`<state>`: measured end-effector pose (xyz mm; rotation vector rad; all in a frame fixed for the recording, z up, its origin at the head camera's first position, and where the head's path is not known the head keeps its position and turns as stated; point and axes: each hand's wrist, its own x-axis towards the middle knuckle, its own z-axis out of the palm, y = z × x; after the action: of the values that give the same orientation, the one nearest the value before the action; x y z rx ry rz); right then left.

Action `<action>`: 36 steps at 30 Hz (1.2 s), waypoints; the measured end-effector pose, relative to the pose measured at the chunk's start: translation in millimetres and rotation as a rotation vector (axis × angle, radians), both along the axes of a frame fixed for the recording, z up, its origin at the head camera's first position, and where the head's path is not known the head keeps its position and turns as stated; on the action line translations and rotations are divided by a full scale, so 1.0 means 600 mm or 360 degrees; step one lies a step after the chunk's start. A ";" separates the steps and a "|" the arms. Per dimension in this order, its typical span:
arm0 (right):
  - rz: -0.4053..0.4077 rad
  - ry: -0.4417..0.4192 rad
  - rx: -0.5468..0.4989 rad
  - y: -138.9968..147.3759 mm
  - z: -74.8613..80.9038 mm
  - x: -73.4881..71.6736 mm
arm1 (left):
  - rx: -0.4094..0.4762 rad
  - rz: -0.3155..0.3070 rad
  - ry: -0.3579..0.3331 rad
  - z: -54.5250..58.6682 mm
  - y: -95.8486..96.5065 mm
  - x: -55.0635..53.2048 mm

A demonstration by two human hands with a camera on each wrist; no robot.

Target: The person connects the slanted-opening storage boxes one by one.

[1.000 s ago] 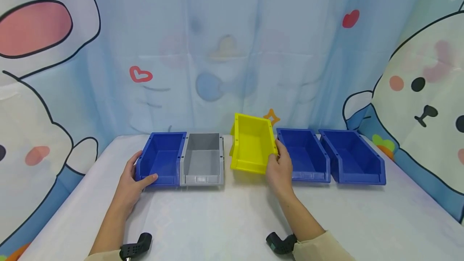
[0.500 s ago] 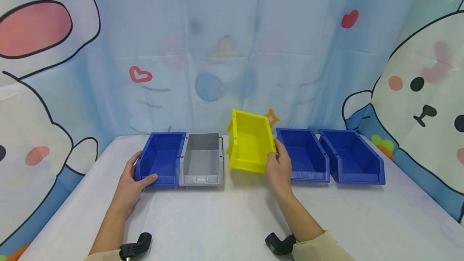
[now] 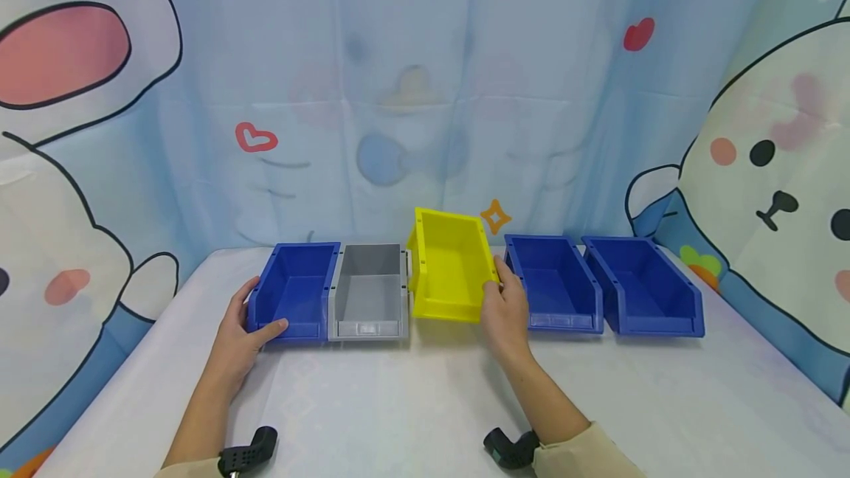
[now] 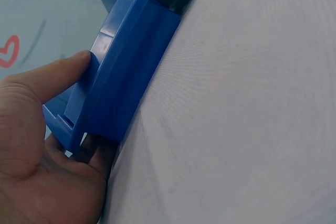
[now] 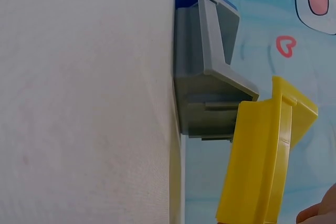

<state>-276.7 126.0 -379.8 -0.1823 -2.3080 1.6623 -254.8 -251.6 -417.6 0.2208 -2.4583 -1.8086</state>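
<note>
It looks like a makeshift booth: cartoon curtain (image 3: pixel 531 57) behind white table (image 3: pixel 385 404).

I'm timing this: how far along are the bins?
Looks done: the left blue bin and grey bin stand side by side, the left hand holding the blue. In hand: the yellow bin, raised and tilted by the right hand beside the grey. Probably left: lowering it, then perhaps adding the other two blue bins, apart to the right.

Table (image 3: pixel 378 411): wide passage mid-table toward near edge. Row blocks far edge: left blue bin (image 3: pixel 299 293), gray bin (image 3: pixel 370 297), tilted yellow bin (image 3: pixel 451 260), center-right blue bin (image 3: pixel 561 290), far-right blue bin (image 3: pixel 654 290). Gap right of yellow bin: right hand (image 3: pixel 506 314) fills front.
</note>
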 end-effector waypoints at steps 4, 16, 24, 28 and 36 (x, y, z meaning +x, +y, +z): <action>0.0009 -0.0004 0.0000 0.000 0.000 0.000 | -0.0003 0.0003 -0.0001 0.001 0.001 0.001; 0.0025 0.0007 0.0015 0.000 -0.002 0.001 | 0.0005 -0.0004 0.0001 0.002 0.001 0.003; 0.0040 0.0034 0.0039 -0.001 -0.002 -0.001 | 0.0001 -0.0005 -0.0005 0.002 0.000 0.001; 0.0054 0.0106 0.0046 -0.003 -0.003 -0.002 | 0.0001 -0.0003 -0.0007 0.002 0.000 0.002; 0.0067 0.0159 -0.0002 -0.004 -0.005 0.001 | 0.0012 -0.0010 -0.0004 0.001 -0.001 -0.001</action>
<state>-276.3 123.7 -382.7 -0.0502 -2.2520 1.6537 -255.1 -252.4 -417.0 0.2164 -2.4575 -1.8212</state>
